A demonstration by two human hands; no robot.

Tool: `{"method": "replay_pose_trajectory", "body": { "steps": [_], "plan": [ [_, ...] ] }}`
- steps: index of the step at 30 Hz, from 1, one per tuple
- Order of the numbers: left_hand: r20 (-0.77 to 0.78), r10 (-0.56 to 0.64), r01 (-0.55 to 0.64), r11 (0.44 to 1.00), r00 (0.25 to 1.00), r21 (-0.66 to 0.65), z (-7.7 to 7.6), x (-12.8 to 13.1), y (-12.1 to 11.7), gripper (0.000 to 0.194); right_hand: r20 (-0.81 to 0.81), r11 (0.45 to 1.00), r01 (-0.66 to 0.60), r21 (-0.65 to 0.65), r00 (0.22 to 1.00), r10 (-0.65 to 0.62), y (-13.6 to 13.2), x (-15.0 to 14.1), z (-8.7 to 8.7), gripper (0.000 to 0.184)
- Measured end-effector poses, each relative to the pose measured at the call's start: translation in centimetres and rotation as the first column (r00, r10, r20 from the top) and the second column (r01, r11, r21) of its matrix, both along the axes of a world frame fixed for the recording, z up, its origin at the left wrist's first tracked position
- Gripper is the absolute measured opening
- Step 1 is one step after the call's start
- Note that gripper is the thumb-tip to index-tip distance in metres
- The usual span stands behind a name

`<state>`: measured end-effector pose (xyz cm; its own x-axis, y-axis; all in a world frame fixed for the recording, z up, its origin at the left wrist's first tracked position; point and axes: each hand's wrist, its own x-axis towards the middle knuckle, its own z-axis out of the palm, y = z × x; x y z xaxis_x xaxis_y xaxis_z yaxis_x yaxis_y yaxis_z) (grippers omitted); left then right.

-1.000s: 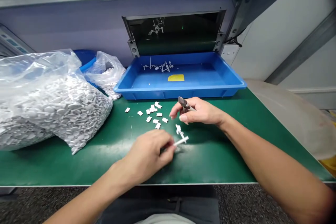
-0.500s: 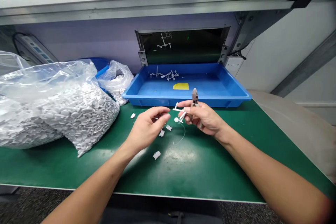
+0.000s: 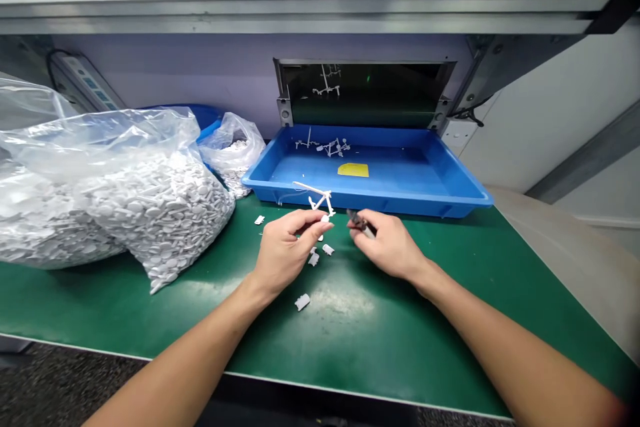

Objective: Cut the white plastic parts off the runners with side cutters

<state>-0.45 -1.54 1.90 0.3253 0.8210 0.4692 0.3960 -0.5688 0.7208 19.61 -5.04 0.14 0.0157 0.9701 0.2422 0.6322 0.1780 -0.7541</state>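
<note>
My left hand (image 3: pixel 286 248) pinches a white plastic sprue (image 3: pixel 321 199) by a small rounded part between thumb and fingertips. Its thin branches stick up in front of the blue tray's near wall. To the right, my right hand (image 3: pixel 393 245) is closed around a pair of side cutters (image 3: pixel 361 222), whose jaws point left toward the sprue without touching it. Most of the handles are hidden in the palm. On the green table below lie several small white plastic pieces (image 3: pixel 303 301), some close under my left hand.
A blue tray (image 3: pixel 415 201) holds more sprues (image 3: pixel 334 147) and a yellow slip (image 3: pixel 353 169). Behind it is a dark opening with a belt (image 3: pixel 370 110). Clear bags of white parts (image 3: pixel 170 213) stand at left. A metal shelf edge (image 3: pixel 300 13) crosses above.
The sprue has passed from my right hand to my left. The cutters have tipped from upright to pointing left. The view has shifted slightly.
</note>
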Motion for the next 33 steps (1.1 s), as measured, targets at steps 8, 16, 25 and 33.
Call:
{"method": "replay_pose_trajectory", "body": {
  "steps": [8, 16, 25, 33],
  "plan": [
    [0.032, -0.080, 0.081, 0.996, 0.996, -0.039, -0.7, 0.1, -0.6, 0.017, 0.222, 0.995, -0.059, 0.082, 0.974, 0.039, -0.7, -1.0, -0.6, 0.015],
    [0.017, -0.119, 0.118, 0.993, 0.993, 0.021, -0.9, 0.2, -0.4, 0.014, 0.276, 0.991, -0.093, 0.101, 0.959, 0.062, -0.6, -0.6, -0.9, 0.013],
    [-0.021, -0.190, 0.192, 0.975, 0.981, 0.112, -1.8, 0.1, 0.3, 0.014, 0.265, 0.988, -0.157, 0.006, 0.952, 0.150, -0.2, -0.1, -1.2, 0.009],
    [-0.495, -0.412, 0.536, 0.833, 0.765, 0.136, 4.7, 2.8, 4.8, 0.019, 0.011, 0.981, -0.195, -0.026, 0.981, 0.195, 1.5, 4.4, -0.2, 0.014]
  ]
}}
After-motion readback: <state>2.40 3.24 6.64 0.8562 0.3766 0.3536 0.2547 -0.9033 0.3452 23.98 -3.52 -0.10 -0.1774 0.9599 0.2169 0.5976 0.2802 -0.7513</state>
